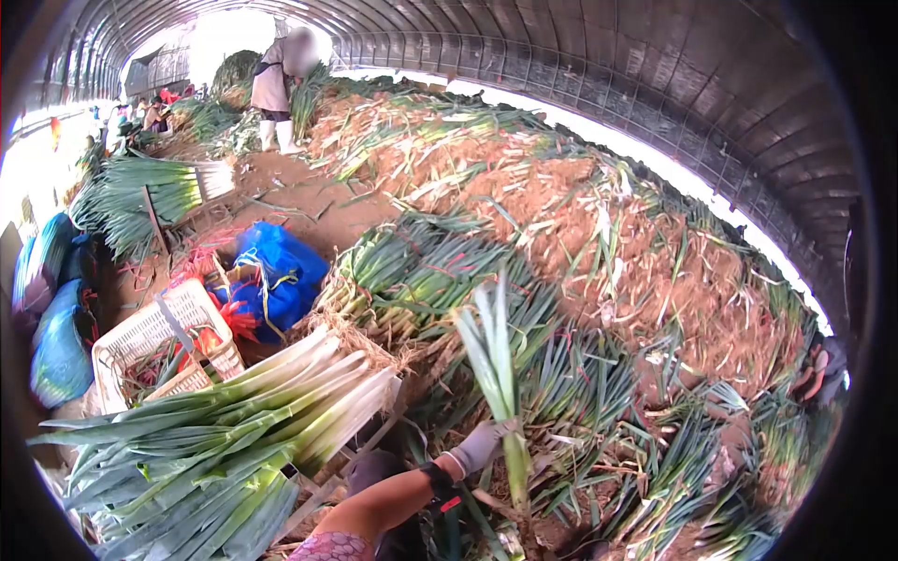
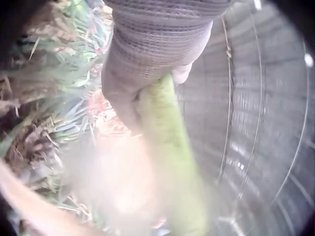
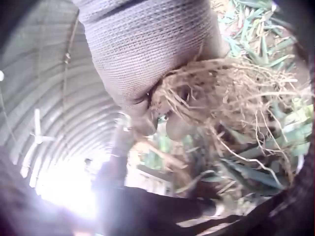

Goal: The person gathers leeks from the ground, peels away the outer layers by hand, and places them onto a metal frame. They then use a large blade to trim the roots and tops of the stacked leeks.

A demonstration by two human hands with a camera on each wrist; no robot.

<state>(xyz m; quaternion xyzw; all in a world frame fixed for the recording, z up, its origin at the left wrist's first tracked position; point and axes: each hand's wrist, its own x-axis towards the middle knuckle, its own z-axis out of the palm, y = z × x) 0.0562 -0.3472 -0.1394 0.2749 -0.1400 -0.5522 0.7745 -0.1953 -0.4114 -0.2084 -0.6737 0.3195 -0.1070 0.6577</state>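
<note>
My left hand (image 1: 482, 447), in a pale knitted glove, grips a large green onion (image 1: 516, 458) around its stalk. The leaves stand upward and the lower end points down in the head view. Close up in the left wrist view, the gloved fingers wrap the green stalk (image 2: 170, 142), which blurs toward the bottom. My right hand (image 3: 152, 54), gloved too, shows only in the right wrist view. Its curled fingers hold a tangle of dry, stringy roots (image 3: 211, 93), partly covering them. A big pile of trimmed green onions (image 1: 234, 421) lies at left, white ends toward the right.
A cream plastic basket (image 1: 122, 351) and a blue bag (image 1: 290, 266) stand beyond the pile. Bundled green onions (image 1: 421, 271) lie ahead. An earthy heap of onions (image 1: 561, 196) rises at right. A person (image 1: 273, 89) in white boots stands farther back, under the arched tunnel roof (image 1: 599, 56).
</note>
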